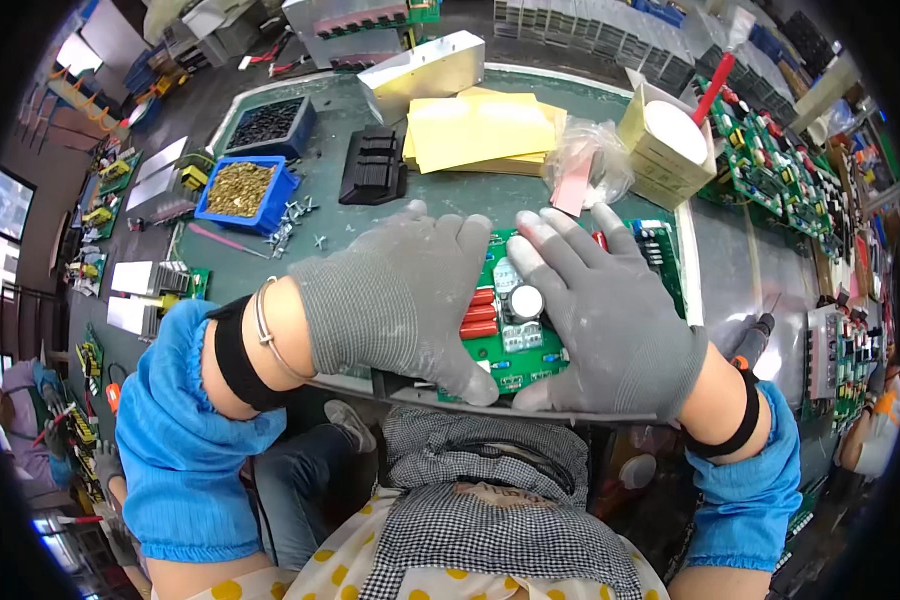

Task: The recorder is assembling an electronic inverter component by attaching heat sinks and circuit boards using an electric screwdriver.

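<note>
- Centre of frame: showing a green, rectangular circuit board [490, 350], appearing to lie flat near the front of the dark green tabletop [340, 225], partly hidden under both hands.
- Left of centre: seeing a left hand [400, 300] in a grey knitted glove, reaching palm down over the board's left side, holding fingers straight and close together, gripping nothing visible.
- Right of centre: seeing a right hand [615, 320] in a matching grey glove, covering the board's right side, spreading fingers loosely, also uncurled; not being able to tell the pressure under either palm.
- Handling, as a judgement: probably feeling light and stiff, not slippery through gloves, but being fragile on top, carrying red cylindrical components [480, 313] and a round, white-topped component [525, 302] standing proud.
- Taking hold: likely gripping best by bare opposite edges, keeping thumbs off the raised parts and avoiding any flexing.
- Writing: showing small pale marks on the board, too tiny to read; showing faint print on the tan cardboard carton [665, 180] at upper right, staying illegible; making out no brand.
</note>
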The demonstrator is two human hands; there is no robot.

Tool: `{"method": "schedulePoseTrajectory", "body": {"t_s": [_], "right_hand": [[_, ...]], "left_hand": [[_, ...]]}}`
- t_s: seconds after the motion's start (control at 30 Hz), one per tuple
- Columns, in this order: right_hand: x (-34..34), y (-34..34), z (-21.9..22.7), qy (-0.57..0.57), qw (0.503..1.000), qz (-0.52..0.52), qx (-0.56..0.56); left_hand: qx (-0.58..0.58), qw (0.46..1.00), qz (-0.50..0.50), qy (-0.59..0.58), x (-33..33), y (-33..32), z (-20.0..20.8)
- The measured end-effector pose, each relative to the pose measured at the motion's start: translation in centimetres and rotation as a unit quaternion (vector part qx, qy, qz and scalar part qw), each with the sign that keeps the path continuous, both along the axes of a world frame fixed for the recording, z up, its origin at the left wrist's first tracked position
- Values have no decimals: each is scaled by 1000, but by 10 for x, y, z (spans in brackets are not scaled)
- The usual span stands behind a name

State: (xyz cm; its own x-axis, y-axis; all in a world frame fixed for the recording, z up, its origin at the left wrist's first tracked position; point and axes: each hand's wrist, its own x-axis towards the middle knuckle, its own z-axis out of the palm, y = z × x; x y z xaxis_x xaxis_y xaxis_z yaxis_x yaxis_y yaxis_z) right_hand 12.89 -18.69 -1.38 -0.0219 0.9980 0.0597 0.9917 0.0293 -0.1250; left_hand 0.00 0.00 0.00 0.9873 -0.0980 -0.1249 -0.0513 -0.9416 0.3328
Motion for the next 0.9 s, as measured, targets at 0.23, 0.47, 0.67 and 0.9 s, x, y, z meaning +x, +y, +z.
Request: {"method": "schedulePoseTrajectory", "body": {"t_s": [0.23,0.47,0.67,0.9], "right_hand": [[-19,-11,14,10,1000,8,4],[-31,-9,22,-58,998,7,-37],[-32,-3,34,-100,992,-24,-79],[-40,14,50,-119,988,-17,-100]], "left_hand": [[6,998,22,66,-17,-11,6],[36,988,79,-128,-60,-5,-1],[-332,868,322,-182,-144,20,-37],[-364,907,192,-90,-134,12,-84]]}}
